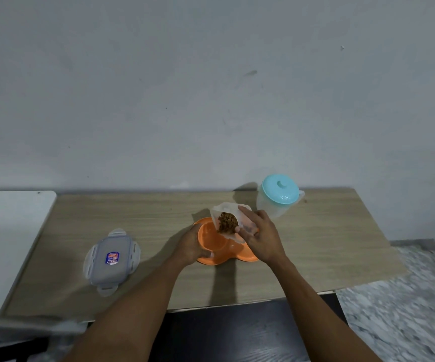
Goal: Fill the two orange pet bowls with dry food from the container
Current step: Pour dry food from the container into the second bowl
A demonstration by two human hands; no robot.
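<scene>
Container (pixel 223 208) tipped over the orange bowls (pixel 217 258)

The two orange bowls, joined as one dish, sit on the wooden table (pixel 315 244) in the lower middle of the frame. The left hand (pixel 191 245) grips the dish at its left rim, with the fingers curled round the edge. The right hand (pixel 260 237) holds the clear plastic container just above the dish, fingers and thumb wrapped round its side. The container is tilted, its open mouth facing down and toward the camera. The brown dry food (pixel 227 222) is heaped inside against the lower edge of the mouth, right over the left bowl (pixel 210 241). What shows of that bowl's inside is bare orange. The right bowl (pixel 247 255) is mostly hidden behind the container and the right hand, so its contents cannot be told.

The container's lid (pixel 112 259), with a small label on top and its clips spread out, lies flat on the table well to the left of the dish. A clear jug (pixel 268 205) with a teal cap (pixel 280 190) stands upright at the back of the table, up and to the right of the container. A white surface (pixel 7 244) adjoins the table at the left edge of the frame
</scene>
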